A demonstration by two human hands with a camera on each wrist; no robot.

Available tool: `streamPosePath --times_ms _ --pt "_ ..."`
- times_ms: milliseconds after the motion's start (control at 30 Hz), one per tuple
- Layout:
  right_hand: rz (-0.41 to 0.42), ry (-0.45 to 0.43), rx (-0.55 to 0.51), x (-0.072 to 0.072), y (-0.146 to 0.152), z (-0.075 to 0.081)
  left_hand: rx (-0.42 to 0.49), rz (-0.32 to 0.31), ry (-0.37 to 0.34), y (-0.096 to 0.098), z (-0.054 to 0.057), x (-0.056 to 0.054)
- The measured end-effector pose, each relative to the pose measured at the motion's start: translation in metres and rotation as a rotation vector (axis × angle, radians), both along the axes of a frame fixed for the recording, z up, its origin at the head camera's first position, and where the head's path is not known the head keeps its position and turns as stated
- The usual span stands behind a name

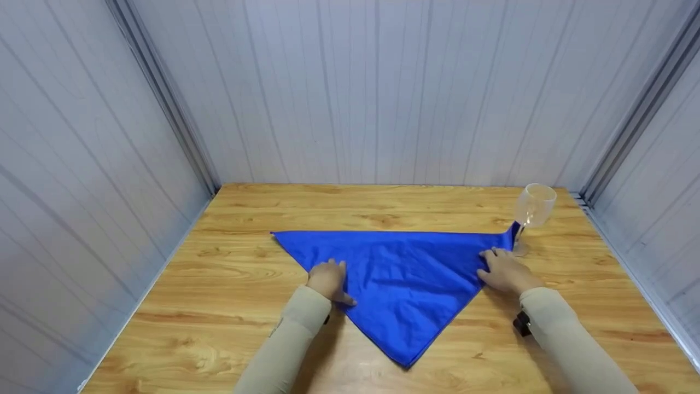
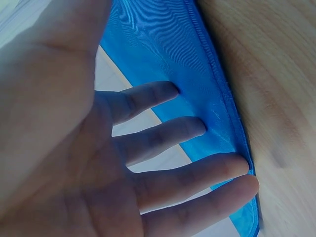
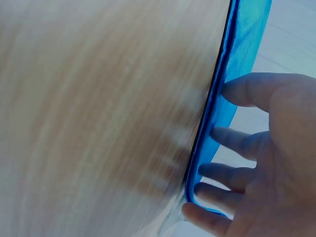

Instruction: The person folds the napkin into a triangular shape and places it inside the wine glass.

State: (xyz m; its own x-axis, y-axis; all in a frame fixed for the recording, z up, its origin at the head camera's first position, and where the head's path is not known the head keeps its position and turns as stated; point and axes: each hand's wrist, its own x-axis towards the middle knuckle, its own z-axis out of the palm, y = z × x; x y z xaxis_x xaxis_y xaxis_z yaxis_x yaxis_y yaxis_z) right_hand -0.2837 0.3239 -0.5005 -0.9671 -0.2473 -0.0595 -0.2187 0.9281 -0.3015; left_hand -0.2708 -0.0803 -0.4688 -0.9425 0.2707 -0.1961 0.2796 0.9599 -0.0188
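A blue cloth point(image 1: 404, 279), folded into a triangle, lies on the wooden table with one point toward the person. On its left slanted edge rests the left hand point(image 1: 328, 280), its fingers spread and nearly straight, fingertips on the fabric in the left wrist view. The right hand point(image 1: 506, 271) touches the cloth near its right corner; in the right wrist view its extended fingertips line up along the cloth's edge point(image 3: 210, 113). That right corner is turned up against a clear stemmed glass point(image 1: 536, 205), which stands just beyond the right hand and partly behind the corner.
The wooden table point(image 1: 208, 290) reaches to white panelled walls point(image 1: 355, 93) at the back and both sides. The glass stands near the table's back right corner. A dark device point(image 1: 522, 324) is strapped at the right wrist.
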Motion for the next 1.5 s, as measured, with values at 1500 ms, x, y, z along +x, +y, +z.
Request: streamPosePath --times_ms 1500 --pt "0.623 -0.069 -0.304 0.051 -0.09 -0.004 0.471 -0.826 0.006 0.031 -0.024 0.032"
